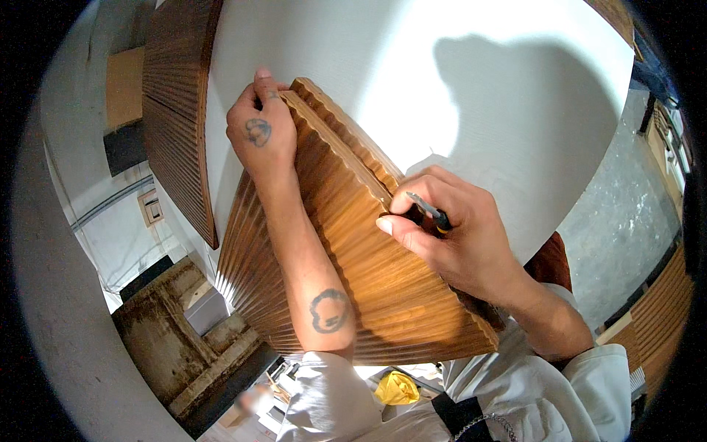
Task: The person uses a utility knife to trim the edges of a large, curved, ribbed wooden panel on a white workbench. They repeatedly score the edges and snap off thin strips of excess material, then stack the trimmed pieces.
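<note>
A brown wooden panel [375, 272] with a fluted face and wavy edge lies tilted in front of me. Alongside its upper edge runs a second wavy-edged wooden strip [346, 129], with a narrow gap between the two. My left hand [264, 129] is closed round the far corner of the panel, its fingertips partly hidden. At the near end of the wavy edge, my right hand [460, 221] grips a small pointed tool [434, 211] with a grey metal tip and a black and yellow handle. Its thumb and forefinger also touch the panel's edge there.
Beneath the panel spreads a white table [331, 44] with a curved edge, bearing my shadow. Another dark fluted panel [177, 110] stands at the left. Lower left is a stained brown wooden structure [177, 346]. A yellow bag-like item [398, 388] lies below; fluted wood [659, 317] shows at right.
</note>
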Demonstrator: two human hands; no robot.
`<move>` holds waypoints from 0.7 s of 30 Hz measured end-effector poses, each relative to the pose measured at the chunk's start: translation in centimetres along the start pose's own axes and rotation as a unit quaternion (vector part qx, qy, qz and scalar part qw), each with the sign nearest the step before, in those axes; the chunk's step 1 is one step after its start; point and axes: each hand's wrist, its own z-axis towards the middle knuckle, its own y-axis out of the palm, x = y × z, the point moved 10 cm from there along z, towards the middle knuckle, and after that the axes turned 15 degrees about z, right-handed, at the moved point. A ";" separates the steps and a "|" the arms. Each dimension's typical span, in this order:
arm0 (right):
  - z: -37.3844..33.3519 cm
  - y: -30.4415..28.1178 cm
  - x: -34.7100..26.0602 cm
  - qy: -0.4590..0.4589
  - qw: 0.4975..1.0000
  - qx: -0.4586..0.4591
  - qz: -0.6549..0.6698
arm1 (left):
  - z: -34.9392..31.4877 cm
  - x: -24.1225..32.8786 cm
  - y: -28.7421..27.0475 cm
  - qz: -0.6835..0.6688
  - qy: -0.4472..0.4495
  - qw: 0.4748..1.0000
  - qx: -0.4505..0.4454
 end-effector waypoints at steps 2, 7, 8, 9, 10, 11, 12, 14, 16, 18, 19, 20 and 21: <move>0.1 0.0 -0.5 -0.014 1.000 0.006 -0.015 | -0.2 0.4 -0.3 0.010 0.011 1.000 0.007; 0.2 0.2 -0.5 -0.019 1.000 0.008 0.017 | -0.4 0.5 -0.6 0.015 0.021 1.000 0.007; 0.1 0.2 -0.3 -0.018 1.000 0.002 0.015 | -0.4 0.6 -0.7 0.017 0.022 1.000 0.010; 0.1 0.3 -0.1 -0.017 1.000 -0.005 0.014 | -0.4 0.7 -0.8 0.020 0.024 0.999 0.014; 0.2 0.3 -0.4 -0.019 1.000 -0.002 0.012 | -0.4 0.7 -0.8 0.018 0.024 0.999 0.013; 0.3 0.3 -0.8 -0.020 1.000 0.002 0.009 | -0.4 0.6 -0.7 0.016 0.023 1.000 0.012; 0.4 0.3 -1.0 -0.021 1.000 0.005 0.006 | -0.4 0.5 -0.6 0.014 0.022 1.000 0.010; 0.4 0.4 -1.1 -0.022 1.000 -0.001 -0.006 | -0.2 0.2 -0.6 0.013 0.020 1.000 0.011; 0.3 0.5 -0.9 -0.018 1.000 -0.008 -0.008 | -0.1 0.0 -0.6 0.011 0.015 1.000 0.011; 0.0 0.6 -0.3 -0.008 1.000 -0.015 0.000 | -0.1 -0.1 -0.7 0.008 0.010 1.000 0.010; 0.0 0.6 -0.4 -0.013 1.000 -0.011 -0.004 | -0.1 -0.1 -0.8 0.008 0.010 1.000 0.011; 0.0 0.6 -0.4 -0.017 1.000 -0.006 -0.009 | -0.1 0.0 -0.7 0.008 0.012 1.000 0.011; 0.0 0.6 -0.5 -0.021 1.000 -0.001 -0.014 | 0.0 0.0 -0.6 0.007 0.013 1.000 0.010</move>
